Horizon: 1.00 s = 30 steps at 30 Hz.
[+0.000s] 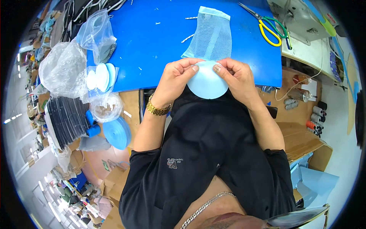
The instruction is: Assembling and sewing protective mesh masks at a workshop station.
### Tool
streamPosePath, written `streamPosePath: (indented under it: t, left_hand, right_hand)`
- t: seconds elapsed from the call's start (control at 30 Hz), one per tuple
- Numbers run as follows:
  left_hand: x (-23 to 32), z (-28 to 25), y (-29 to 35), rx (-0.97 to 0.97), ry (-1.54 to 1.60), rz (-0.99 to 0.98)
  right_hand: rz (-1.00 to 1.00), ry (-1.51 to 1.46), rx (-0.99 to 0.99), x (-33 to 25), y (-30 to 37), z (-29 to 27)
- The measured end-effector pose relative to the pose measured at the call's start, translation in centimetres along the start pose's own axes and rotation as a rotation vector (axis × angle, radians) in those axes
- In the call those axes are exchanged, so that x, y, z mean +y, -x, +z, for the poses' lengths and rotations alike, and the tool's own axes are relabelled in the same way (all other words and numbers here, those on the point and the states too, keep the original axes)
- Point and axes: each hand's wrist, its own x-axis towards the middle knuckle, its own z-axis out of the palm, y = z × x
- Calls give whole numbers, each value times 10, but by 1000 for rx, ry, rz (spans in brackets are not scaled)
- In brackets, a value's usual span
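Note:
A light blue round disc (207, 82) is held at the blue table's near edge, its upper rim pinched between thumb and fingers of both hands. My left hand (180, 75) grips its upper left, with a gold bracelet on that wrist. My right hand (237, 76) grips its upper right. Just beyond lies a light blue mesh pouch (212, 37), flat on the table, with a solid band along its far end and striped cord ends at its left. Its near end meets the disc and my fingers; whether they are joined I cannot tell.
Scissors (267, 26) with green and yellow handles lie at the table's (148, 42) far right, near a sewing machine (314, 23). Stacked discs (102, 77) and clear plastic bags (63, 68) sit at the left edge. Below them is a blue webbing roll (117, 133); thread spools (317, 118) stand right.

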Motion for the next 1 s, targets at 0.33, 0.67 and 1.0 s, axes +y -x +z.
streamPosePath:
  t: [0.33, 0.67, 1.0]
  left_hand:
    - [-15, -7, 21, 159, -336, 35]
    - [-25, -33, 35, 150, -622, 115]
    - [-16, -30, 15, 132, -670, 225]
  right_hand:
    - [-31, 183, -98, -10, 14, 6]
    - [-574, 651, 105, 9, -22, 1]
    - [-28, 297, -116, 22, -45, -11]
